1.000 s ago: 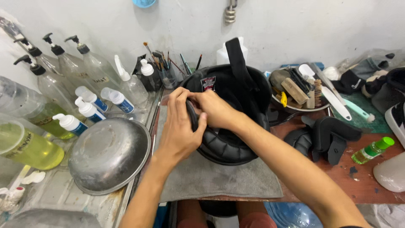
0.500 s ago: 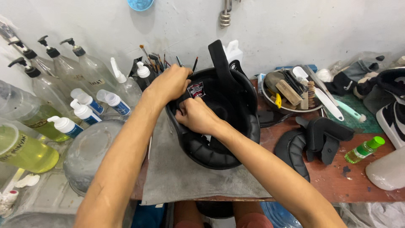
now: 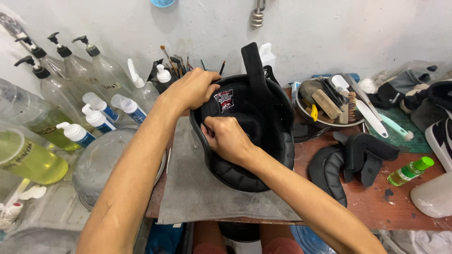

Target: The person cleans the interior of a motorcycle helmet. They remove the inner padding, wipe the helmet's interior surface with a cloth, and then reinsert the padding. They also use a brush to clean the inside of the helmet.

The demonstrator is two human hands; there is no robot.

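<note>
A glossy black helmet (image 3: 245, 136) lies upside down on a grey felt-like cloth (image 3: 197, 193) spread over a reddish-brown wooden bench (image 3: 400, 207), its opening turned up to show a matte quilted black lining with a small printed label sewn inside. A stiff black strap (image 3: 252, 66) rises upright from the far rim. The left hand (image 3: 190, 89) curls over the far left rim of the shell, fingers hooked inward and clenched on the edge of the lining. The right hand (image 3: 226, 138) is inside the opening, fingers bent and pinching the soft padding near the left wall; what exactly lies between the fingertips cannot be told. To the right of the helmet lie loose curved cheek pads (image 3: 343, 164), black, ribbed and foam-filled, resting on the bare wood. Behind them stands a round metal bowl (image 3: 306, 110) full of brushes with wooden and plastic handles. A small green bottle (image 3: 409, 170) lies near the bench's right edge. To the left, a dull steel basin (image 3: 94, 164) sits just beside the cloth, and behind it stand clear plastic pump bottles (image 3: 70, 70) and white-capped spray bottles (image 3: 94, 117), some holding yellow liquid. The wall (image 3: 329, 33) behind is rough, stained white plaster.
</note>
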